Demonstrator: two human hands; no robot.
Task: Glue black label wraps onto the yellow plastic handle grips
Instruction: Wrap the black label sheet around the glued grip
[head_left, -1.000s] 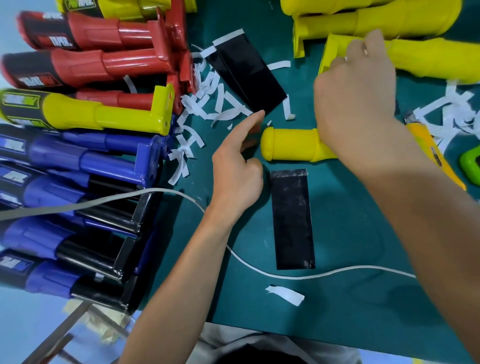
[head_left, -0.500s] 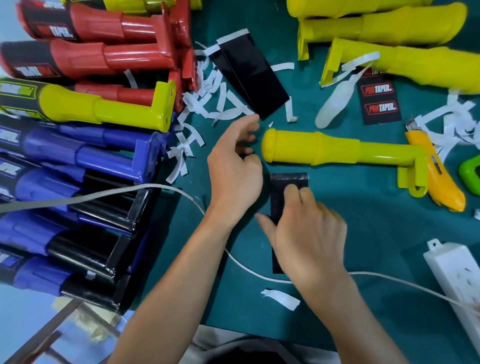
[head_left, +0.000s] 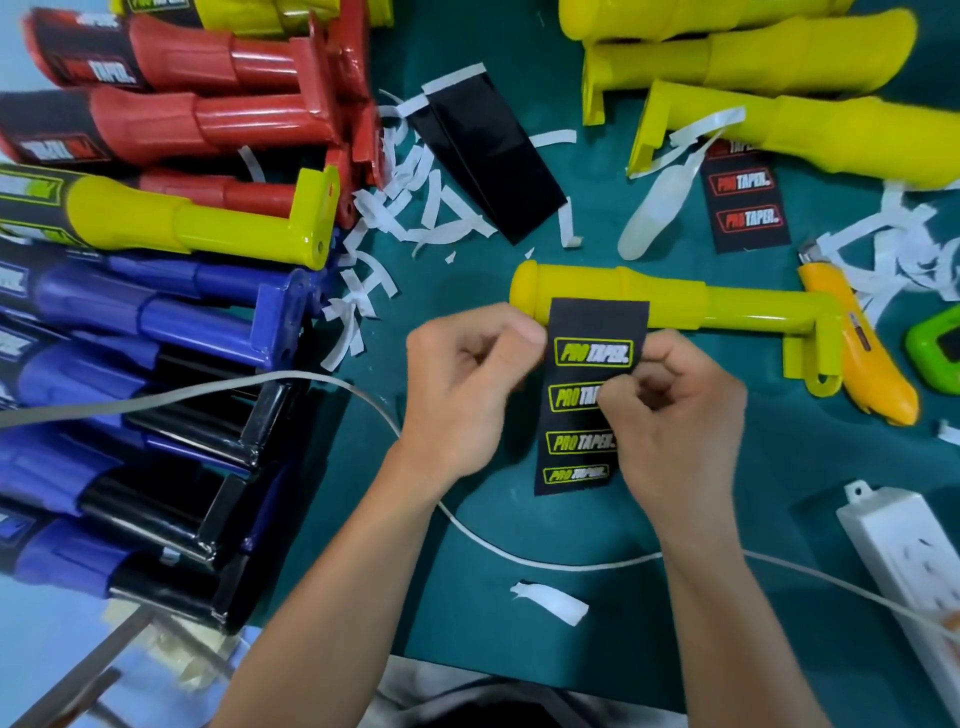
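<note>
A black label wrap (head_left: 582, 452) with several yellow logos hangs upright in front of me. My left hand (head_left: 462, 384) pinches its upper left edge. My right hand (head_left: 670, 415) pinches its right side, covering part of the print. Just behind the label's top lies a bare yellow handle grip (head_left: 675, 306) on the green mat (head_left: 753, 499), rounded end to the left. More bare yellow grips (head_left: 810, 130) lie at the top right.
Red, yellow and blue labelled grips (head_left: 156, 322) are stacked along the left. Black label sheets (head_left: 493, 161) and white backing strips (head_left: 405, 208) lie at top centre. A red-logo label (head_left: 748, 202), yellow utility knife (head_left: 862, 353), green object (head_left: 935, 348), white power strip (head_left: 919, 566) and cable (head_left: 519, 556) sit right.
My right hand came back from the far yellow grips to the black label on the mat. Both hands lifted it and turned its printed side up.
</note>
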